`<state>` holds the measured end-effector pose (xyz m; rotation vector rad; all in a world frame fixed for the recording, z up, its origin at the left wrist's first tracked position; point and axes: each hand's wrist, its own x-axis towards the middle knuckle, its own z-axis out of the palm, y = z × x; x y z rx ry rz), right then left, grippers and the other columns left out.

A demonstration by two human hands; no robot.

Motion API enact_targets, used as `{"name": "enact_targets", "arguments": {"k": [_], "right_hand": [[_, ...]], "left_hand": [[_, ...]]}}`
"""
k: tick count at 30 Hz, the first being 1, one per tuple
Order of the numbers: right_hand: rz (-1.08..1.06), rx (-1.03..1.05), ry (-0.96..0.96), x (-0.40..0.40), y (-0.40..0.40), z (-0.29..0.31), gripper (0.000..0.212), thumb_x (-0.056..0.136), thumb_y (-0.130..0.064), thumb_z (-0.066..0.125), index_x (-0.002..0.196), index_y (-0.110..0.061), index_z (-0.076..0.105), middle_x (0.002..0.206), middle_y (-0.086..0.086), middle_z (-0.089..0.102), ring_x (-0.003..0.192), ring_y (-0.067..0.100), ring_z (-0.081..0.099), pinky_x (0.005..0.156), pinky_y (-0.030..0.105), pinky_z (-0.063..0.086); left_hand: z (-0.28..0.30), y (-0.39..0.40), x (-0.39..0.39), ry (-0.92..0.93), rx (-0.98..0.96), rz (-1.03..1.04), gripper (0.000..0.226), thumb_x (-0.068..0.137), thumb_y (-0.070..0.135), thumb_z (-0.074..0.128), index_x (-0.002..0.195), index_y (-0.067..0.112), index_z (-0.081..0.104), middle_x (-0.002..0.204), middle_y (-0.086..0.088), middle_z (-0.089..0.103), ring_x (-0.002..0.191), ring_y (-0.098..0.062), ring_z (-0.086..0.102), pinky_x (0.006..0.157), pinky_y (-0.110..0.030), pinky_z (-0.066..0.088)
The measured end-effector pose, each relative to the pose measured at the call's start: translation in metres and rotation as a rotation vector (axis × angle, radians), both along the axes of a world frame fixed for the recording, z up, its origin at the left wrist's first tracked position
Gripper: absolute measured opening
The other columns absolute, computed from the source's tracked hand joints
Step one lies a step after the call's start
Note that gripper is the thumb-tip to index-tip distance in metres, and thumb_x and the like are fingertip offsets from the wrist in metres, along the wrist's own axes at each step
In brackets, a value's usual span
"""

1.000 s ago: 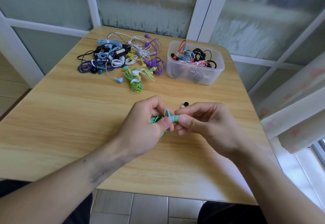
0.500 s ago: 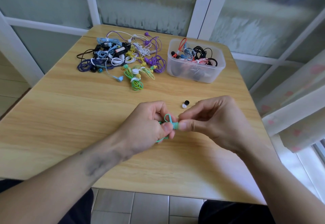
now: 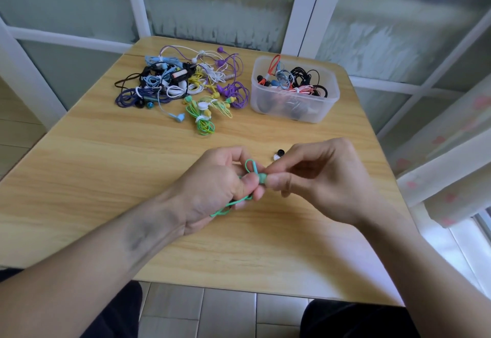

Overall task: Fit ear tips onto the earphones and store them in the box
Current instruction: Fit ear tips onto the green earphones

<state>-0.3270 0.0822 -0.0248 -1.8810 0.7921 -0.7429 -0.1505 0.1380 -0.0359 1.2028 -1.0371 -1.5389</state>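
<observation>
**Green earbud pinched between both hands, tip going on**

Head camera: the left hand [image 3: 212, 186] curls around a bundled green earphone [image 3: 261, 178], thumb and fingers pinching the bud, with a loop of cord sticking up and more cord trailing under the palm. The right hand [image 3: 318, 178] meets it from the other side, thumb and forefinger pinched at the bud's end, probably pressing an ear tip on; the tip itself is hidden by the fingertips. Both hands hover over the table [image 3: 106, 178], nearer the person than the box [image 3: 295, 90].

Likely trouble: the small, soft tip could slip from the pinch or seat crooked if pushed off-axis. The loose cord could unravel from the left hand's hold.

Count: one clear plastic box, holding several coiled earphones, too tangled to number. One pile of earphones [image 3: 183, 85] lies to the left of the box, also too tangled to count. Two spare ear tips [image 3: 277, 153], one black and one white, lie touching on the table between the box and the right hand.
</observation>
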Motion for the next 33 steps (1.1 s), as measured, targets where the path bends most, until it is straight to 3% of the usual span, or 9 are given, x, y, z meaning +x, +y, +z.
{"name": "enact_targets", "arguments": {"k": [4, 9, 11, 14, 18, 22, 25, 28, 33], "right_hand": [[-0.053, 0.709, -0.291, 0.011, 0.009, -0.002, 0.007, 0.063, -0.008, 0.071, 0.061, -0.012, 0.077, 0.063, 0.008, 0.068, 0.055, 0.012, 0.061, 0.051, 0.018, 0.049], [-0.049, 1.092, -0.364, 0.021, 0.014, 0.0, 0.012, 0.068, -0.008, 0.065, 0.062, -0.01, 0.075, 0.061, 0.002, 0.063, 0.052, 0.005, 0.06, 0.048, 0.013, 0.05], [-0.057, 1.244, -0.459, 0.023, 0.016, -0.002, 0.005, 0.066, -0.007, 0.07, 0.065, -0.006, 0.074, 0.062, 0.003, 0.062, 0.052, 0.007, 0.061, 0.046, 0.014, 0.051], [-0.071, 1.387, -0.63, 0.023, 0.02, -0.003, 0.02, 0.055, 0.001, 0.078, 0.075, 0.0, 0.072, 0.066, 0.01, 0.064, 0.053, 0.014, 0.064, 0.045, 0.02, 0.054], [-0.146, 1.098, -0.537, 0.023, 0.025, -0.002, 0.023, 0.071, -0.008, 0.067, 0.091, 0.001, 0.072, 0.069, 0.006, 0.063, 0.058, 0.01, 0.062, 0.052, 0.017, 0.054], [-0.232, 0.436, -0.405, 0.022, 0.024, -0.013, 0.011, 0.084, -0.006, 0.069, 0.087, 0.003, 0.073, 0.074, 0.01, 0.069, 0.065, 0.017, 0.064, 0.064, 0.026, 0.056], [-0.266, 0.002, -0.275, 0.02, 0.022, -0.017, 0.006, 0.085, -0.005, 0.073, 0.088, -0.008, 0.077, 0.074, 0.005, 0.074, 0.062, 0.02, 0.07, 0.065, 0.028, 0.057], [-0.257, -0.147, -0.216, 0.02, 0.018, -0.02, 0.019, 0.08, -0.004, 0.079, 0.094, -0.017, 0.077, 0.076, 0.002, 0.074, 0.065, 0.017, 0.07, 0.066, 0.025, 0.057], [-0.142, -0.271, -0.099, 0.009, 0.008, -0.017, 0.02, 0.083, -0.009, 0.077, 0.1, -0.019, 0.077, 0.086, -0.006, 0.075, 0.074, 0.011, 0.072, 0.07, 0.025, 0.057]], "left_hand": [[0.002, -0.001, -0.002, -0.289, -0.409, 0.107, 0.014, 0.079, 0.002, 0.058, 0.074, 0.013, 0.052, 0.061, -0.002, 0.063, 0.057, -0.011, 0.056, 0.058, -0.02, 0.045], [0.002, 0.002, 0.003, -0.674, -0.731, 0.219, 0.022, 0.073, -0.003, 0.056, 0.073, 0.019, 0.052, 0.071, 0.006, 0.067, 0.062, -0.01, 0.062, 0.059, -0.026, 0.051], [0.004, 0.002, 0.003, -0.79, -0.857, 0.232, 0.021, 0.068, -0.01, 0.053, 0.074, 0.011, 0.055, 0.071, 0.005, 0.067, 0.061, -0.013, 0.062, 0.056, -0.028, 0.05], [0.006, 0.002, 0.002, -0.885, -0.974, 0.226, 0.016, 0.066, -0.01, 0.046, 0.073, 0.0, 0.057, 0.072, 0.001, 0.067, 0.063, -0.018, 0.061, 0.057, -0.027, 0.049], [0.001, -0.003, 0.001, -0.954, -0.996, 0.218, 0.017, 0.069, -0.003, 0.04, 0.073, 0.001, 0.056, 0.071, -0.001, 0.065, 0.063, -0.018, 0.056, 0.055, -0.03, 0.046], [-0.004, -0.008, 0.002, -0.881, -0.877, 0.278, 0.027, 0.07, -0.011, 0.057, 0.082, 0.012, 0.055, 0.069, 0.004, 0.065, 0.059, -0.009, 0.058, 0.053, -0.026, 0.046], [-0.004, -0.008, 0.0, -0.757, -0.768, 0.32, 0.027, 0.075, -0.005, 0.059, 0.084, 0.019, 0.052, 0.067, 0.007, 0.063, 0.061, -0.005, 0.062, 0.055, -0.015, 0.045], [-0.005, -0.006, -0.001, -0.643, -0.623, 0.314, 0.02, 0.081, -0.004, 0.061, 0.082, 0.015, 0.052, 0.063, 0.008, 0.065, 0.06, -0.002, 0.062, 0.057, -0.012, 0.042], [-0.002, -0.004, 0.004, -0.488, -0.477, 0.19, 0.014, 0.082, 0.008, 0.058, 0.083, 0.021, 0.052, 0.063, 0.002, 0.067, 0.062, -0.01, 0.059, 0.064, -0.027, 0.048]]}}
